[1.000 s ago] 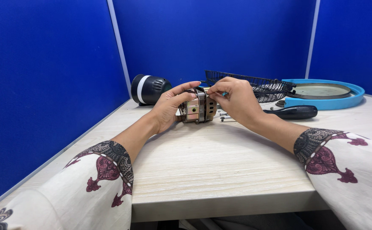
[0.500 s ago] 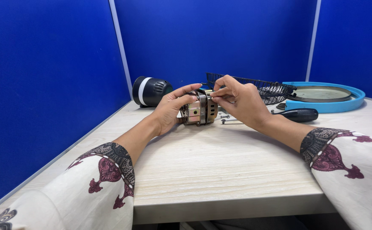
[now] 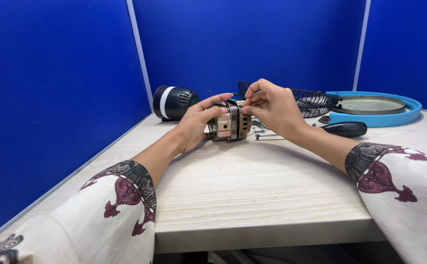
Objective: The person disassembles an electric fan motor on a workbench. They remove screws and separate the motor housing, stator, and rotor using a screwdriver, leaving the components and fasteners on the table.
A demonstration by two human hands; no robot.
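Over the last second little has moved: the left hand (image 3: 196, 122) still cups the motor (image 3: 230, 124) on the table (image 3: 252, 195), and the right hand (image 3: 272, 107) stays pinched at the motor's top edge, its grip closed on some small part too tiny to make out (perhaps a screw or wire). The work reads as fine fiddling, not a shift of place. The motor is a squat block of brassy, layered metal plates, dull and scuffed. At eleven o'clock from it lies a black, white-banded housing (image 3: 173, 102); at two o'clock a black wire grille (image 3: 306, 100) and a blue ring (image 3: 384, 115); at three o'clock a glossy black-handled screwdriver (image 3: 343, 129). The table is pale wood-grain laminate.
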